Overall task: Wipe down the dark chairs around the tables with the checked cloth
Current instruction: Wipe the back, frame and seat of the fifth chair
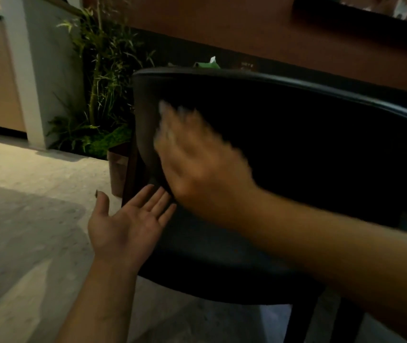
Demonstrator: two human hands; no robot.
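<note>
Chair (296, 144), dark, stands at frame centre, backrest running left to right with its inner face toward the camera. Right hand (197, 167), blurred, lies against the backrest; grip indeterminable, cloth not discernible. Left hand (125, 226) spread, palm up, holding nothing, beside the seat edge.

Dim, warm indoor light. Right hand (197, 167) heavily motion-blurred; left hand (125, 226) sharper. Chair (296, 144) nearly black, detail lost. Edges bow from wide-angle distortion.
</note>
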